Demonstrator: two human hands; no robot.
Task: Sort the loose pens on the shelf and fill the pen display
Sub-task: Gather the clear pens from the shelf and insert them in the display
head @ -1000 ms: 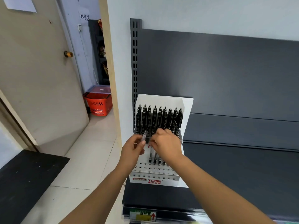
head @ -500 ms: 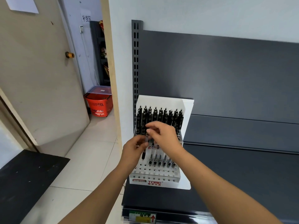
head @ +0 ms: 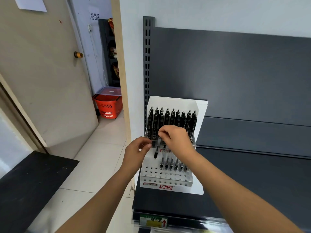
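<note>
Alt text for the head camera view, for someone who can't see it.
The right hand pinches a pen tip-down over a white pen display on a dark shelf; the left hand is beside it. Black pens stand in its back rows.

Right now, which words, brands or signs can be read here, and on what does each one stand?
"TOME": front wall of the pen display.
"补货区": paper sign on the far wall.
Too blurred: small characters under TOME, the red label beside them, the shelf tag with a red arrow.
</note>
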